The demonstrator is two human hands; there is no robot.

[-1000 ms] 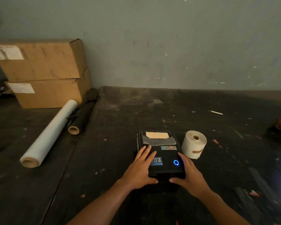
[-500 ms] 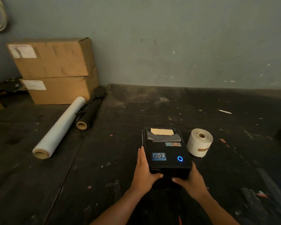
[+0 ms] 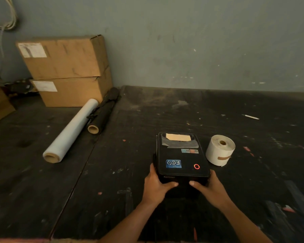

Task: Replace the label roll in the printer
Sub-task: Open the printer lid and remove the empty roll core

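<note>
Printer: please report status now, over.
Left hand and right hand grip printer front corners. Cover shut, ring light red. New label roll beside it, untouched. Nothing blocking.

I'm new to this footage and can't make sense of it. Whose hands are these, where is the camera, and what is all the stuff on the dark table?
The camera sits on a person's head, looking forward and down at their own bare hands. The left hand and right hand grip the near corners of a black box-shaped label printer whose ring light glows red. Beside it on the right stands a white paper label roll, apart from the printer. On the scuffed dark table, farther left, lie a clear plastic film roll and a black roll, in front of two stacked cardboard boxes.
</note>
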